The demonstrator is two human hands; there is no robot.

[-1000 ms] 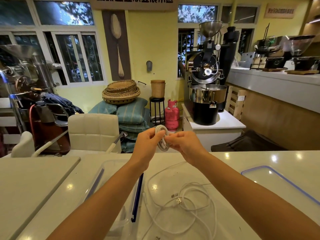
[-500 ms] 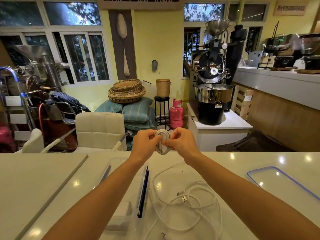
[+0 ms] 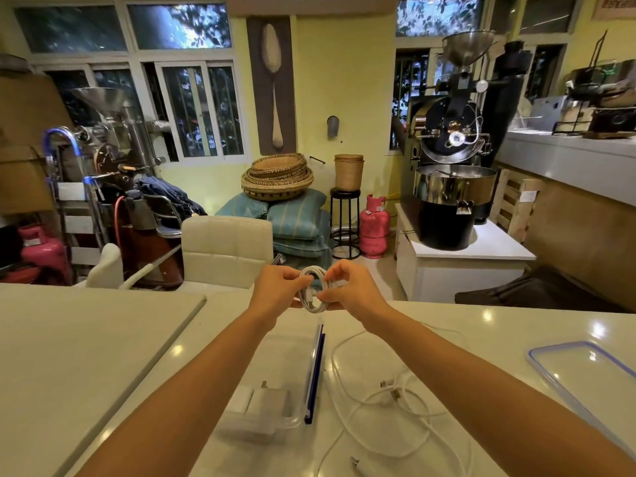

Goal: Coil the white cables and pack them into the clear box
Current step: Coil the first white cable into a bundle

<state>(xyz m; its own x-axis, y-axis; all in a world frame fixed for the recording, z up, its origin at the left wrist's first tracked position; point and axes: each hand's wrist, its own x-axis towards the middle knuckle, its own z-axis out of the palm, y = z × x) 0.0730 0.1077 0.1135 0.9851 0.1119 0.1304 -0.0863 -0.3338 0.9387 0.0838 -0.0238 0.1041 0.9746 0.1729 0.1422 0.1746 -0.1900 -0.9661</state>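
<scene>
A small coil of white cable (image 3: 312,290) is held up above the far edge of the white counter. My left hand (image 3: 278,290) pinches its left side and my right hand (image 3: 351,290) pinches its right side, fingers curled round the loops. Below my arms stands the clear box (image 3: 275,370) with a blue-edged clip side (image 3: 315,370); white charger plugs (image 3: 265,401) lie inside it. To the right of the box a loose tangle of white cables (image 3: 389,401) sprawls on the counter, connectors showing.
The box's clear lid with a blue rim (image 3: 585,370) lies at the right of the white counter (image 3: 103,356). A seam divides the counter at the left. Beyond the far edge are a cream chair (image 3: 227,249) and a coffee roaster (image 3: 451,187).
Both hands have stayed on the coil, drawing closer round it and sinking slightly toward the counter. The view has shifted, bringing the box's contents into sight.
</scene>
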